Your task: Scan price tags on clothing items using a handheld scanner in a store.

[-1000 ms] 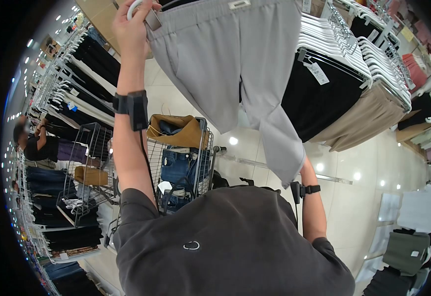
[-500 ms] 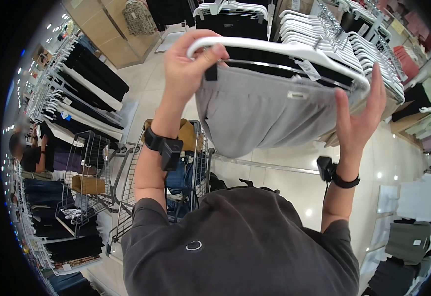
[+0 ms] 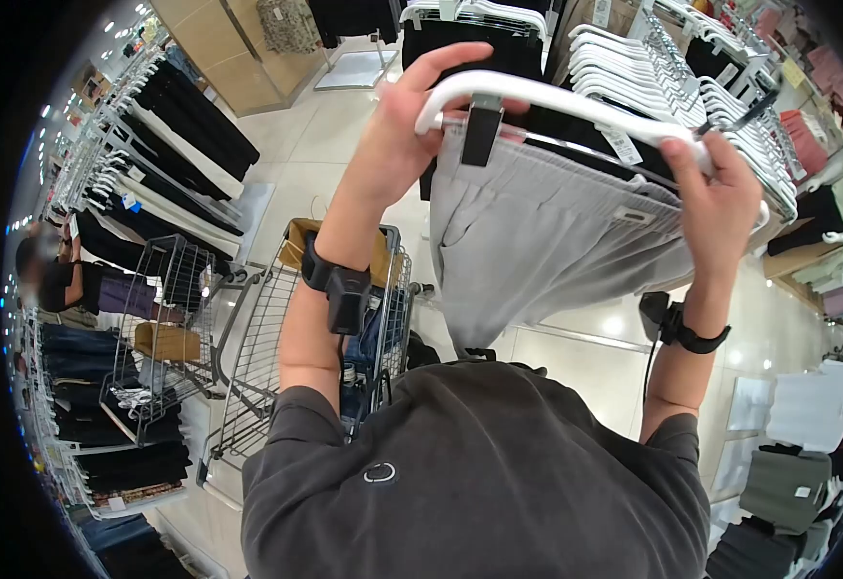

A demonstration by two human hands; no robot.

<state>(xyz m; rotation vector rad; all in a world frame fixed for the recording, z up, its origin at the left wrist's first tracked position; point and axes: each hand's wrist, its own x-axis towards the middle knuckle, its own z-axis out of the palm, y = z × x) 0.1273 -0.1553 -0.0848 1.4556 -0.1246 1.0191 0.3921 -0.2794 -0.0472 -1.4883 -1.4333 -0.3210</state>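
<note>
Light grey pants (image 3: 528, 227) hang by their waistband from a white hanger (image 3: 557, 95) with a metal clip bar. A black clip (image 3: 480, 135) grips the waistband's left part. At the hanger's left end, my left hand (image 3: 404, 135) touches it with fingers spread, the index stretched out and other fingers partly hidden behind the hanger. My right hand (image 3: 720, 198) pinches the hanger's right end between thumb and fingers. A paper tag (image 3: 622, 145) hangs near the bar, and a small label (image 3: 632, 215) sits on the waistband.
A cart (image 3: 272, 328) holding clothes stands at my left, beside another cart (image 3: 166, 333). Farther left is a person (image 3: 55, 275) near a rack of dark pants (image 3: 190, 121). White hangers (image 3: 624, 68) fill a rack ahead right. Folded tops (image 3: 790, 487) lie at lower right.
The hanger and pants have moved right and tilted down at the right. My right hand has closed on the hanger's end. My left hand has loosened its pinch, its fingers now spread.
</note>
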